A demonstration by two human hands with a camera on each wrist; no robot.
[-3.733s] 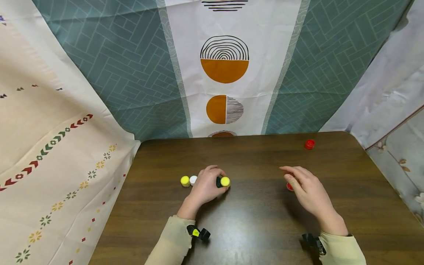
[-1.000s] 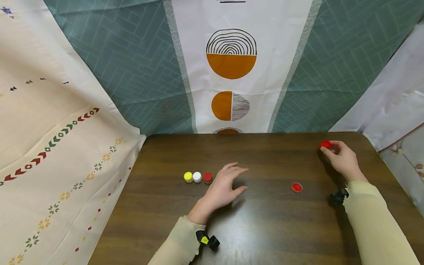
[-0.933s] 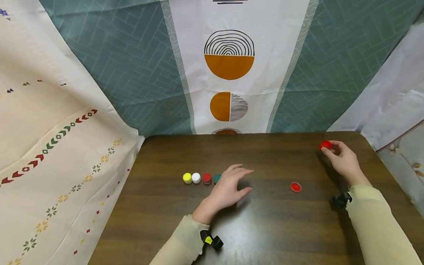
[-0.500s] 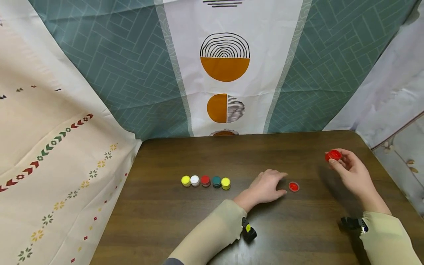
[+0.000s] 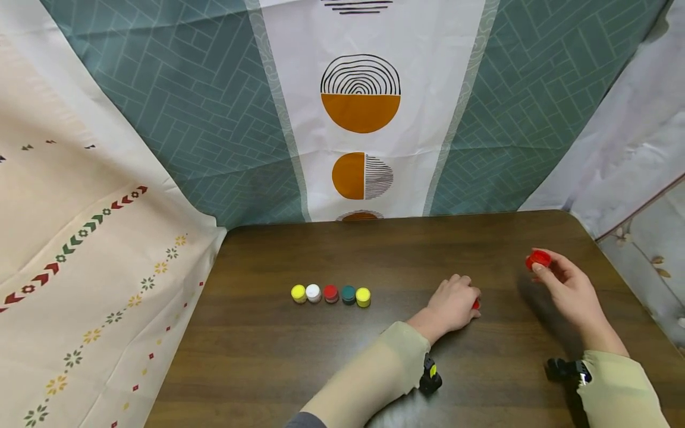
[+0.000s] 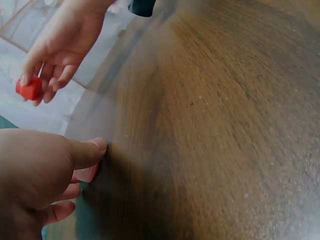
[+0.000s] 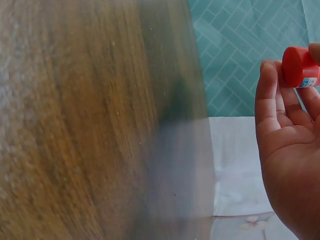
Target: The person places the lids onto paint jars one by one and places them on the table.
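At the right of the table, my right hand (image 5: 577, 292) holds a small red pot (image 5: 537, 259) above the wood, pinched between thumb and fingers. A pale label strip shows on the pot (image 7: 295, 67) in the right wrist view. Farther left and low on the table, my left hand (image 5: 452, 302) pinches a small round red piece with a clear rim (image 5: 475, 304), mostly covered by the fingers. The left wrist view shows this piece (image 6: 87, 173) as pinkish and translucent under the thumb.
Left of my left hand stands a row of small lidded pots on the brown table (image 5: 257, 356): yellow (image 5: 298, 293), white (image 5: 313, 293), red (image 5: 330, 293), teal (image 5: 348, 295) and another yellow one (image 5: 363, 297). Patterned cloths (image 5: 241, 119) hang behind the table's far edge.
My left hand has left the yellow pot at the row's right end, moved right and grasped the clear-rimmed red piece. My right hand has picked the red pot up from the back right and drawn it nearer.
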